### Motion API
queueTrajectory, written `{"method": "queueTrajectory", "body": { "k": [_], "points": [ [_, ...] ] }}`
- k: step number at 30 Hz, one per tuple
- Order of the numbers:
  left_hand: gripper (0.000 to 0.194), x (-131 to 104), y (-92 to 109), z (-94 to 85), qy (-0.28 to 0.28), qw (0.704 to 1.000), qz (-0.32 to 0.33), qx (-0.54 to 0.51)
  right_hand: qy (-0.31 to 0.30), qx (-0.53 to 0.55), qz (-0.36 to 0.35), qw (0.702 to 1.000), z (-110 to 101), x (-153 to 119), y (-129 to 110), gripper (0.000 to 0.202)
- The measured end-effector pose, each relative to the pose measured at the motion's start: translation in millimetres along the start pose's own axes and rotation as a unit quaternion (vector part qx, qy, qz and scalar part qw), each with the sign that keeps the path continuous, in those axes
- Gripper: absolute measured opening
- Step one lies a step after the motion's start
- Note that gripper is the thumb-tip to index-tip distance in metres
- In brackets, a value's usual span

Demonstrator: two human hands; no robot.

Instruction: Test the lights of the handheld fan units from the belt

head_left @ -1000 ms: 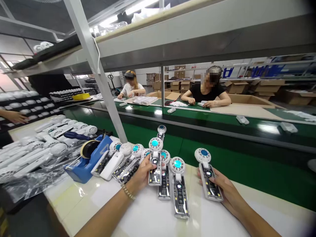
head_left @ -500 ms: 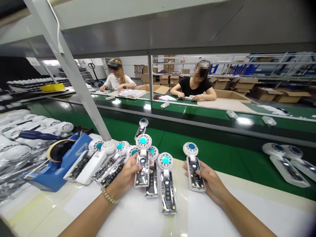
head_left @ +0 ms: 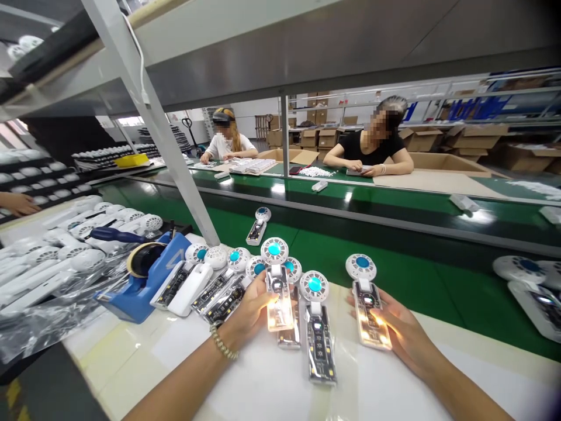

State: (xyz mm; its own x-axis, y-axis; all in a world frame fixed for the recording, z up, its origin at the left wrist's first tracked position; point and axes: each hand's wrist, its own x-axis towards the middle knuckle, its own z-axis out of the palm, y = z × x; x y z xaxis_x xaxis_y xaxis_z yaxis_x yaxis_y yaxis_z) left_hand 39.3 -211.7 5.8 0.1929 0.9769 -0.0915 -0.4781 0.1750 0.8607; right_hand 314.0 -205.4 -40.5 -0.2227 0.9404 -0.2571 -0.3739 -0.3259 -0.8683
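My left hand [head_left: 248, 313] is closed around a clear-bodied handheld device [head_left: 281, 313], thumb on its front. It has a round, vented white head with a blue centre, and a circuit board shows through the body. A matching handheld device [head_left: 366, 295] is gripped in my right hand [head_left: 405, 327], the thumb pressing its face. Warm yellow lights glow low in both bodies. Between my hands, another such device [head_left: 319, 345] lies face up on the white tabletop, unlit. One more device [head_left: 290, 338] is partly hidden behind the left-hand one.
Several similar units lie left, beside a blue tape dispenser [head_left: 144, 292] and a screwdriver [head_left: 116, 235]. Beyond runs a green conveyor belt [head_left: 315, 234] carrying a unit [head_left: 258, 227]. A slanted metal post [head_left: 175, 158] rises at left. Two people work across the belt; another person's hand [head_left: 20, 203] shows far left.
Yellow lights have come on in both held devices. The whole view has shifted, so things appear further right. Both hands keep their grip.
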Motion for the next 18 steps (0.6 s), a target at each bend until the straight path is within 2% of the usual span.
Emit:
{"method": "queueTrajectory", "body": {
  "k": [9,14,18],
  "points": [
    [0.049,3,-2,-3.4,-0.006,1.000,-0.011,-0.019,0.008,0.023,-0.007,1.000,2,0,0,0.065],
    [0.058,4,-5,-9.1,-0.023,0.999,-0.021,-0.024,0.005,0.032,0.001,0.999,0,1,0,0.065],
    [0.054,5,-7,-10.0,-0.029,0.999,-0.015,-0.022,0.002,0.032,0.009,0.999,1,0,-2,0.063]
  ]
}}
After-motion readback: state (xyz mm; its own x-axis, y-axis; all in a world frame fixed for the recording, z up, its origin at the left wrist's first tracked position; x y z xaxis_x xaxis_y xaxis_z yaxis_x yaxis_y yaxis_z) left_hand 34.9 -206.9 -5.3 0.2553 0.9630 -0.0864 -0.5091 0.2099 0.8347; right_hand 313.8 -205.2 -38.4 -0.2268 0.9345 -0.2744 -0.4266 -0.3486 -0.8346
